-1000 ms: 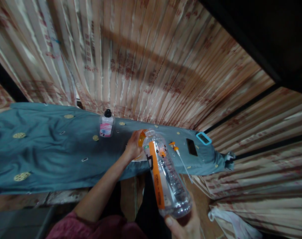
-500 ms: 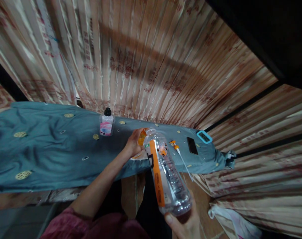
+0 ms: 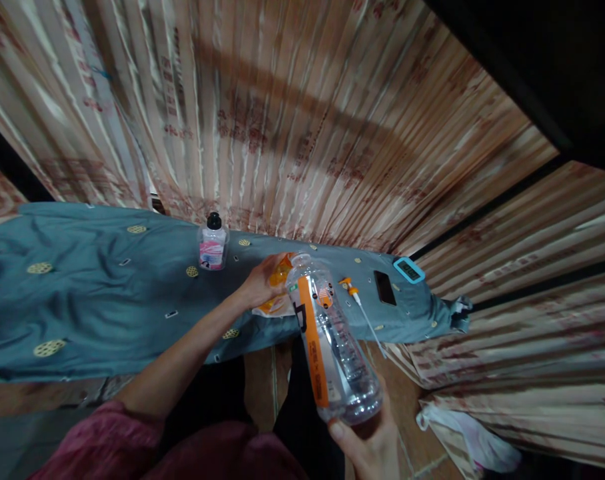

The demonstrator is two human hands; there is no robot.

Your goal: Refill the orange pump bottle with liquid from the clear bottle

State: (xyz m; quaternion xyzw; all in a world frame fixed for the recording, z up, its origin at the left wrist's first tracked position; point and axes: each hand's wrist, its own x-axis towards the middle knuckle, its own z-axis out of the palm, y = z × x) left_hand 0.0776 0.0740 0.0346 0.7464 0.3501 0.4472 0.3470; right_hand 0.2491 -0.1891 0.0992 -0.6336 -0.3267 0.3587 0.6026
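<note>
Firmly held: ribbed clear plastic bottle (image 3: 332,347).

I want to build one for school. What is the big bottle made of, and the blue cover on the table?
The big bottle looks like clear, glossy plastic: you see through it. The blue cover seems to be soft woven cloth, since it wrinkles and drapes.

Left hand (image 3: 260,283) reaches forward (arm outstretched); right hand (image 3: 370,443), near the body, keeps a closed grip.
</note>
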